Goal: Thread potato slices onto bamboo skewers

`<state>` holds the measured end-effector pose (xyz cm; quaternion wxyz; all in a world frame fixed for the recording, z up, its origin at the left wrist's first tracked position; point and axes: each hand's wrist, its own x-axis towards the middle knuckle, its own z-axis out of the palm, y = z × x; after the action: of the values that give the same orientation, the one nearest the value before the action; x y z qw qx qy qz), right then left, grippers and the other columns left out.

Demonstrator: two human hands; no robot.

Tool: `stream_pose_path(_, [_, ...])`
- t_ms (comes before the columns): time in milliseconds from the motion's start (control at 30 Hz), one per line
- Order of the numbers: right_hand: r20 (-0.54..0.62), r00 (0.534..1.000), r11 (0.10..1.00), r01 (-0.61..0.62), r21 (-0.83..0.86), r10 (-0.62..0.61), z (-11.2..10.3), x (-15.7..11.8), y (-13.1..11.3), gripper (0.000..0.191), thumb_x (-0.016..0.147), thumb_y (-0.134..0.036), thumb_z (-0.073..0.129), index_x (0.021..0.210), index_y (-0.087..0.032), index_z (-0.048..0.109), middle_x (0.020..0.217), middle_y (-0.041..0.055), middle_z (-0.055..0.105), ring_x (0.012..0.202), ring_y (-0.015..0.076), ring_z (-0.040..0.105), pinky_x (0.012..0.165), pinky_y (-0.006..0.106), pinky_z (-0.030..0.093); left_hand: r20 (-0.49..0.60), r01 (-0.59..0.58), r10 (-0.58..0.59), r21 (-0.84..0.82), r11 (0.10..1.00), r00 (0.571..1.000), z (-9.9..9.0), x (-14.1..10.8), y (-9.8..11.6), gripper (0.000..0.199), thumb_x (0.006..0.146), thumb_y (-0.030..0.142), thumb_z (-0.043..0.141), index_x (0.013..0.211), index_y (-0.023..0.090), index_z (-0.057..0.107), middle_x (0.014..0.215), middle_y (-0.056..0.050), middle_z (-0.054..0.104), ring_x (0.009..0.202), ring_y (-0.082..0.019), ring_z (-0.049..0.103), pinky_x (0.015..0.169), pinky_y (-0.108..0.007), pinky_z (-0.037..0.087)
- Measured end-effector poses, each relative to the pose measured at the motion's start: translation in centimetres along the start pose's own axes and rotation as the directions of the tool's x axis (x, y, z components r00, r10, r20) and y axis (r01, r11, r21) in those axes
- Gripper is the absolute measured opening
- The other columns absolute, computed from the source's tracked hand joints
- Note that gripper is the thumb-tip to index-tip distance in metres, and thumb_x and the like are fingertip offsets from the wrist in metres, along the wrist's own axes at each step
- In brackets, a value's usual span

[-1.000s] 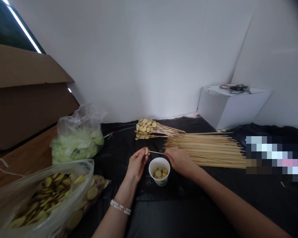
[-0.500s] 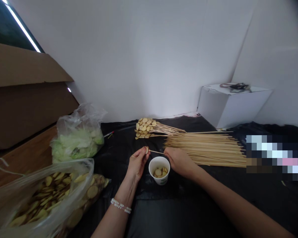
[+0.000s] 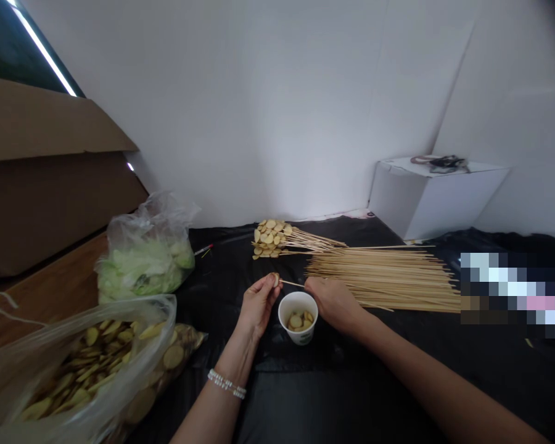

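Observation:
Between thumb and fingers, my left hand (image 3: 260, 300) pinches a pale potato slice (image 3: 276, 280). A thin wooden skewer (image 3: 292, 283) runs from that slice across to my right hand (image 3: 330, 300), whose fingers are closed around it. Whether the tip goes right through the slice is too small to tell. Just below the skewer stands a white paper cup (image 3: 298, 336) with several potato slices (image 3: 300, 320) in it. Beyond my hands lies a pile of skewers threaded with potato slices (image 3: 272, 237). Bare skewers (image 3: 388, 279) are spread out behind my right hand.
An open plastic bag (image 3: 160, 314) of potato slices sits at the front left. Behind it stands a bag of pale green vegetable pieces (image 3: 145, 268). A pen (image 3: 203, 249) lies nearby on the black sheet (image 3: 314, 394). A white box (image 3: 437, 197) is at the back right.
My left hand has shifted very slightly right, and the visible skewer between my hands is a little shorter. Both hands keep their hold.

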<state>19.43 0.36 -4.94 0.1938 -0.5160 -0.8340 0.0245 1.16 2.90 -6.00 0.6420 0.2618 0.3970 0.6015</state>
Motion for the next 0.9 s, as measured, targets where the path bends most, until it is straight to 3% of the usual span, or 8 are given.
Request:
stream_pose_path(133, [0.034,0.999,0.996,-0.019,0.082,0.016,-0.24,0.12,0.1,0.023,0.095,-0.026,0.038,0.083,-0.018,0.056,0.075,0.0028,0.064,0.066,0.0132,0.054,0.058,0.026,0.026,0.0,0.003,-0.003,0.006,1.0,1.0,0.04,-0.11,-0.08,0.017,0.062,0.016,0.08,0.076,0.008,0.072,0.074,-0.008,0.07,0.064,-0.009,0.064,0.059,-0.013,0.052])
stream_pose_path(333, [-0.07,0.998,0.982,0.018,0.189,-0.005,-0.23,0.09,0.27,0.023,0.093,-0.019,0.037,0.076,-0.018,0.051,0.072,0.002,0.059,0.067,0.0122,0.051,0.061,0.023,0.029,0.013,0.015,-0.015,0.021,1.0,1.0,0.07,-0.26,-0.35,0.021,0.061,0.018,0.081,0.078,0.008,0.072,0.072,-0.007,0.07,0.06,-0.008,0.062,0.057,-0.013,0.051])
stream_pose_path(667, [0.039,0.999,0.997,-0.004,0.077,0.001,-0.13,0.07,0.22,0.021,0.094,-0.027,0.039,0.084,-0.018,0.055,0.074,0.0025,0.063,0.062,0.013,0.051,0.057,0.027,0.023,0.018,0.034,-0.035,0.019,0.999,0.999,0.14,-0.22,-0.39,0.023,0.06,0.019,0.082,0.077,0.008,0.072,0.07,-0.007,0.069,0.059,-0.008,0.061,0.057,-0.014,0.05])
stream_pose_path(900, [-0.079,0.997,0.995,0.02,0.1,-0.012,-0.11,0.03,0.14,0.023,0.095,-0.022,0.036,0.078,-0.018,0.052,0.075,0.0032,0.061,0.07,0.0134,0.052,0.062,0.024,0.027,0.068,0.022,-0.024,0.038,0.999,0.997,0.11,-0.28,-0.76,0.028,0.057,0.023,0.083,0.078,0.009,0.072,0.069,-0.006,0.069,0.056,-0.007,0.059,0.056,-0.015,0.049])
